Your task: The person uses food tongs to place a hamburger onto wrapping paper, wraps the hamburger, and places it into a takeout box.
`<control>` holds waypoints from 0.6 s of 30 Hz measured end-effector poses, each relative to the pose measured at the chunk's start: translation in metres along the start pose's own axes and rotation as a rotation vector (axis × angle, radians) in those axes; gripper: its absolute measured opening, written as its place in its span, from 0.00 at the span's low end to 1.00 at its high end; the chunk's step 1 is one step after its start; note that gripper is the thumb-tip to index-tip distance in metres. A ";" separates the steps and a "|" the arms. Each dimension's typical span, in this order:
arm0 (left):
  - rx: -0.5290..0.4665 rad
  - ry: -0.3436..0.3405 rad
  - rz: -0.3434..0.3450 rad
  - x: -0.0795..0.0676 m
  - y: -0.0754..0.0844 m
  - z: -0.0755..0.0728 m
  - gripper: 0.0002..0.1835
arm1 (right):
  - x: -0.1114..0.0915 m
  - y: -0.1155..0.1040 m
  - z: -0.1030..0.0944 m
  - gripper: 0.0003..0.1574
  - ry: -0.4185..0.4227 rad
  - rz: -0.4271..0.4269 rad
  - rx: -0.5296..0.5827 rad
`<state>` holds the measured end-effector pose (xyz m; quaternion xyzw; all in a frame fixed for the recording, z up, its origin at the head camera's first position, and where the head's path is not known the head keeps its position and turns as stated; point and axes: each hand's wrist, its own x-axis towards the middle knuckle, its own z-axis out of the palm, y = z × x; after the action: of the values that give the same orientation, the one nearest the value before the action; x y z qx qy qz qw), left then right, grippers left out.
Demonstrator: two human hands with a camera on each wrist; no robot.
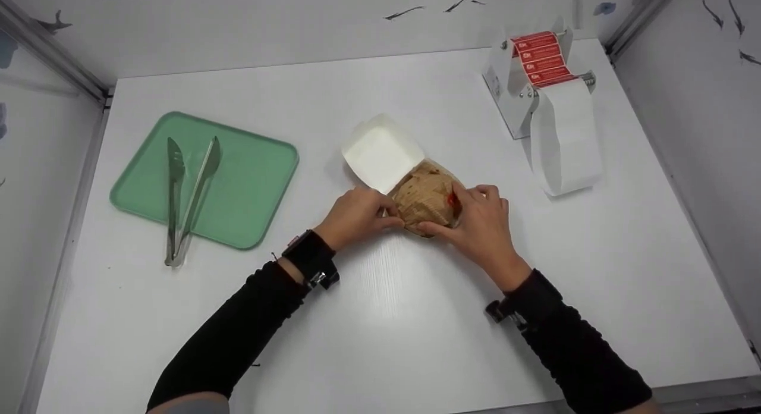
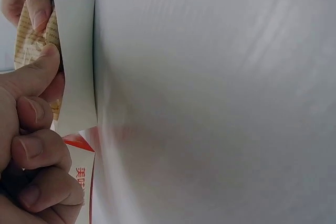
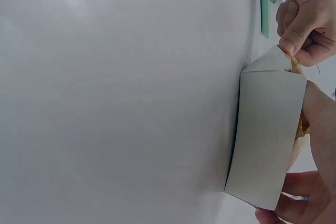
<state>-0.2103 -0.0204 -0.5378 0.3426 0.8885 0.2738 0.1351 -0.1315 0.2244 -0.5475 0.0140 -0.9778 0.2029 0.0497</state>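
A white clamshell burger box [image 1: 380, 152] lies open on the table, its lid folded back to the upper left. In its base sits a rounded bundle, a burger wrapped in brown printed paper [image 1: 423, 201], with a red spot on its right side. My left hand [image 1: 359, 219] pinches the wrapper at the box's near left corner with thumb and forefinger. On the other side, my right hand [image 1: 484, 226] grips the box base, thumb inside the near rim on the paper and fingers around the right side. The box's near wall [image 3: 268, 135] stands upright on the table.
At the left, a green tray [image 1: 255, 176] carries metal tongs [image 1: 172, 194] whose joined end overhangs its near edge. A label dispenser [image 1: 505, 93] with red labels [image 1: 541, 60] and a hanging white backing strip [image 1: 576, 140] stands at the back right. Pale walls enclose the white table [image 1: 357, 342].
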 end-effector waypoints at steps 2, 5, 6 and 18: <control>0.007 0.006 -0.019 0.000 0.002 0.000 0.13 | 0.001 0.000 -0.002 0.67 -0.034 0.013 0.011; 0.013 0.009 -0.041 0.000 0.003 -0.001 0.13 | 0.002 0.000 -0.006 0.64 -0.079 -0.005 -0.009; 0.012 0.010 -0.047 0.000 0.003 -0.002 0.13 | 0.003 0.000 -0.008 0.63 -0.098 -0.017 -0.020; -0.001 -0.055 -0.044 0.007 0.005 -0.007 0.12 | 0.023 0.006 -0.018 0.28 0.071 -0.243 0.053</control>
<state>-0.2157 -0.0151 -0.5298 0.3303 0.8916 0.2616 0.1658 -0.1534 0.2364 -0.5312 0.1264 -0.9608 0.2217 0.1080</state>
